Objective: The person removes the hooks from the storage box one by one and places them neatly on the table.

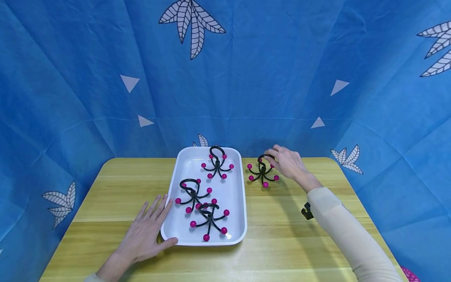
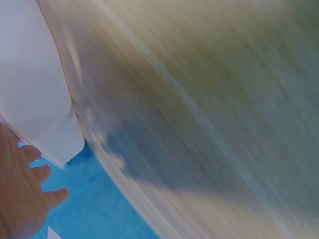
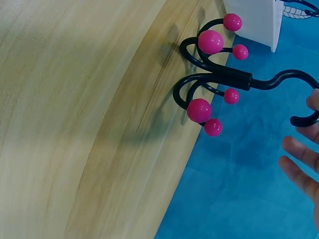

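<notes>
My right hand point(image 1: 287, 160) pinches the curved top of a black multi-arm hook with pink ball tips point(image 1: 262, 170), to the right of the white tray point(image 1: 244, 203). In the right wrist view this hook point(image 3: 234, 78) stands with its arms low over the wood, fingertips point(image 3: 313, 101) at its curl. My left hand point(image 1: 146, 235) lies at the tray's left side, fingers straight and spread, with the thumb at the near-left corner. Inside the tray are three like hooks: one at the back point(image 1: 217, 164), one at the left point(image 1: 193, 192) and one at the front point(image 1: 210, 217), the last two overlapping.
The wooden table point(image 1: 282, 243) carries the tray near its middle. Behind it and at both sides hangs a blue cloth point(image 1: 275, 78) with leaf and triangle prints. A small black clip point(image 1: 307, 211) shows beside the right sleeve point(image 1: 352, 239).
</notes>
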`<state>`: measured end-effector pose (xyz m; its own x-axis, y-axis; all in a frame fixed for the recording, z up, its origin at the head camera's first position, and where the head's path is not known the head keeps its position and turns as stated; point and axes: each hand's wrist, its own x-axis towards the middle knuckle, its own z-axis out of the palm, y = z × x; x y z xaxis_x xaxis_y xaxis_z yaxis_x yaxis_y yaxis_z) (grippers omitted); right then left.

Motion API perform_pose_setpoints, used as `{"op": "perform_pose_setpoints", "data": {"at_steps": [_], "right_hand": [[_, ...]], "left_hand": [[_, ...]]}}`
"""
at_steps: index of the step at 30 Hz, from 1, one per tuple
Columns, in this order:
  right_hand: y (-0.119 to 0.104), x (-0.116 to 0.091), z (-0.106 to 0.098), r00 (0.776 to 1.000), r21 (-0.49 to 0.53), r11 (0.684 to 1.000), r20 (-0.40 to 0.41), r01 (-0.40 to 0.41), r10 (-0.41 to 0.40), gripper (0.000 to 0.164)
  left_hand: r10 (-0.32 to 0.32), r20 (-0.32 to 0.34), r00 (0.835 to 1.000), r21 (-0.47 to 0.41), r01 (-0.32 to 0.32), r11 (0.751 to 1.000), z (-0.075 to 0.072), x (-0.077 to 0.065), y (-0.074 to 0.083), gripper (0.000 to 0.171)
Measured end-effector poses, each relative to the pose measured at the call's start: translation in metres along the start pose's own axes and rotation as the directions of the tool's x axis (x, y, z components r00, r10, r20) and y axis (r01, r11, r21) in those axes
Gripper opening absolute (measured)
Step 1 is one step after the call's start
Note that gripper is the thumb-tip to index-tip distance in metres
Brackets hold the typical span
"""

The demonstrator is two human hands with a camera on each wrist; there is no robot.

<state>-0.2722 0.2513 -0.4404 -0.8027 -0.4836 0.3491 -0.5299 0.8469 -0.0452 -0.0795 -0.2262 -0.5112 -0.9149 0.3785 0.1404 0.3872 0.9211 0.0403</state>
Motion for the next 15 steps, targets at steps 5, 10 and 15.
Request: {"op": "perform_pose_setpoints", "data": {"at_steps": [5,10,15], "right_hand": [[0.0009,-0.0009,0.0007,1.000,0.008,1.000,0.003,-0.005,0.005,0.023],[0.0015,-0.0013,0.0009,1.000,0.006,1.000,-0.008,0.000,0.000,0.023],[-0.0001,-0.0008,-0.0007,1.000,0.004,1.000,0.003,-0.007,0.007,0.024]], "left_hand": [[0.007,-0.008,1.000,0.002,-0.007,1.000,-0.0002,0.0000,0.0000,0.112],[0.010,-0.011,1.000,0.000,-0.010,1.000,-0.0009,0.0000,0.0004,0.111],[0.005,-0.017,1.000,-0.011,-0.005,1.000,-0.0018,0.0000,0.0001,0.111]]}}
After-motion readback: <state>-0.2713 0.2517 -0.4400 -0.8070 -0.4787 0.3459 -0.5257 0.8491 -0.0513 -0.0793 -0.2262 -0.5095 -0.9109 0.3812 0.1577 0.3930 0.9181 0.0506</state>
